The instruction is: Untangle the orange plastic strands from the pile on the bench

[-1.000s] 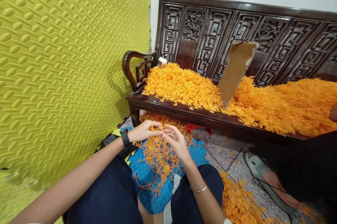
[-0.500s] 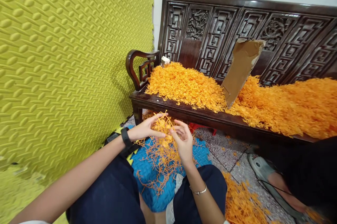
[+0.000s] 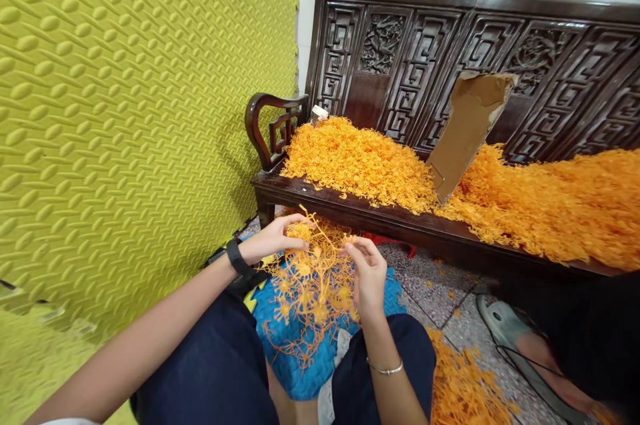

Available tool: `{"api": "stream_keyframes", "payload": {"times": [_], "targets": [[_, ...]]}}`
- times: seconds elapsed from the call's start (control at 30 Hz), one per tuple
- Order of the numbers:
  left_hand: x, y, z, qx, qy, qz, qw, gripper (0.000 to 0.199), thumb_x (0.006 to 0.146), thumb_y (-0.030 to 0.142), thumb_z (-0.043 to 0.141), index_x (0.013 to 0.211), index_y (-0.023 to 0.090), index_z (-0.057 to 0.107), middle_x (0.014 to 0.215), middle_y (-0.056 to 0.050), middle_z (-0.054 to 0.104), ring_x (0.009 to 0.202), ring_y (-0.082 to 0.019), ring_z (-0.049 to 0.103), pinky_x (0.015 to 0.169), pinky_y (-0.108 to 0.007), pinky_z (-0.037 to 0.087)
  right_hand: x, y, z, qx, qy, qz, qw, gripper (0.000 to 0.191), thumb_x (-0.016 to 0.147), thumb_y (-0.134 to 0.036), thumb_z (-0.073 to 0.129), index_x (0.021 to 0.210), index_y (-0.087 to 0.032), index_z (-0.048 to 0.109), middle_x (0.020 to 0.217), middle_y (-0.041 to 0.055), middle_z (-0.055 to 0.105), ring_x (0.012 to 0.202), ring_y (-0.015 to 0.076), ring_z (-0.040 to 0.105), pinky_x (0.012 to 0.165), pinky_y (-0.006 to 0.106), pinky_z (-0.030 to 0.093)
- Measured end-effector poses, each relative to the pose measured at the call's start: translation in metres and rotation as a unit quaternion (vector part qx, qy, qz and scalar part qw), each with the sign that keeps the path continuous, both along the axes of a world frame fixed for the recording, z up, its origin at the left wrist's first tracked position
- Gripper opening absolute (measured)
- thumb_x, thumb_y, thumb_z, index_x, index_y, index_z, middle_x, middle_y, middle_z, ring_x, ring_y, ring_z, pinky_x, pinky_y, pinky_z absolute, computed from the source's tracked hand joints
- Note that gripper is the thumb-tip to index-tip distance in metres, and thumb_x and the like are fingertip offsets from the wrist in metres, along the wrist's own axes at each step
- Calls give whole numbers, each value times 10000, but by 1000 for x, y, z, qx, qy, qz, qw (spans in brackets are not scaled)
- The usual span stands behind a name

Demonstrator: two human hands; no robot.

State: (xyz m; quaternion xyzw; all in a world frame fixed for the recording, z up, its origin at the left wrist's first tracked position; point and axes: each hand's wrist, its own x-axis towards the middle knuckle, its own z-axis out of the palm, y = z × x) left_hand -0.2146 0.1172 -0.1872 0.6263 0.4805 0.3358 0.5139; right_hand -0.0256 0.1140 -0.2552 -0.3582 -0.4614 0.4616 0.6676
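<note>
My left hand curls around a small cluster of orange plastic pieces, thin and spidery like little flowers. A branching orange plastic stem stretches between my two hands. With thumb and fingers, my right hand pinches a small orange piece at the right end of that stem. Below both hands, a tangled heap of orange plastic stems and pieces lies on a blue foam mat between my knees.
A dark carved wooden bench ahead bears large orange heaps, parted by an upright cardboard piece. Yellow foam matting stands at left. More orange pieces cover the floor at right, near another person's sandalled foot.
My hands have moved apart, the right one going rightward with its pinched piece. The branching stem now shows stretched between them. The view has shifted slightly.
</note>
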Motion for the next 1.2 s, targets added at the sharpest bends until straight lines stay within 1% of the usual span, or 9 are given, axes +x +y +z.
{"api": "stream_keyframes", "payload": {"times": [0.13,0.3,0.4,0.5,0.63,0.8,0.87,1.0,1.2], "targets": [[-2,2,-4,68,72,17,995,358,635,262,658,960,145,564,833,-9,571,765,-153,533,727,-295,418,6,-1,3,-55,106,63,991,185,655,-238,689,760,-150,564,770,22,620,680,130,595,694,287,470],[14,-2,-11,118,30,-63,991,526,585,304,749,1062,184,560,1109,-54,567,1048,-209,493,950,-350,330,0,-9,6,-20,54,137,989,130,656,-202,691,680,-156,571,854,23,577,815,126,551,754,257,427],[28,-7,-10,105,-36,-74,991,433,607,263,740,995,164,575,963,-21,608,906,-160,550,872,-299,388,-5,-11,7,38,4,104,994,74,689,-187,662,694,-168,591,866,17,542,873,128,511,779,248,398],[37,-10,-9,46,-45,-67,996,319,622,263,725,882,137,588,716,28,585,627,-96,528,632,-223,428,-8,-13,7,52,-12,56,997,43,726,-193,628,768,-186,620,828,9,541,799,115,502,732,242,390],[41,-11,-14,-10,10,-89,996,257,710,366,633,743,112,618,479,70,444,396,-46,330,401,-183,267,-9,-14,7,1,54,38,998,65,685,-189,655,741,-173,626,800,-2,544,758,106,492,710,235,386],[46,-17,-24,34,-13,-74,997,290,683,395,651,705,106,662,619,-1,596,559,-97,485,534,-203,382,6,-7,15,-135,256,158,944,125,636,-242,668,684,-173,576,685,-20,492,561,65,398,521,200,349],[49,-21,-25,24,-40,-43,998,296,661,403,669,731,115,674,696,-23,639,645,-129,537,586,-213,411,14,-2,21,-119,300,183,929,129,654,-248,657,691,-188,549,665,-29,460,531,56,362,491,187,332],[55,-26,-20,-18,-62,-8,998,341,656,442,664,750,115,687,673,-30,638,576,-121,529,480,-198,372,20,2,26,-60,303,194,931,145,704,-282,642,729,-211,518,686,-35,446,533,58,348,500,190,340],[59,-27,-16,-56,-84,-61,993,334,690,437,644,790,124,710,632,-23,648,490,-93,498,428,-192,338,21,2,26,-49,360,198,911,200,669,-227,687,703,-212,490,685,-37,423,553,64,347,501,204,323]]}}
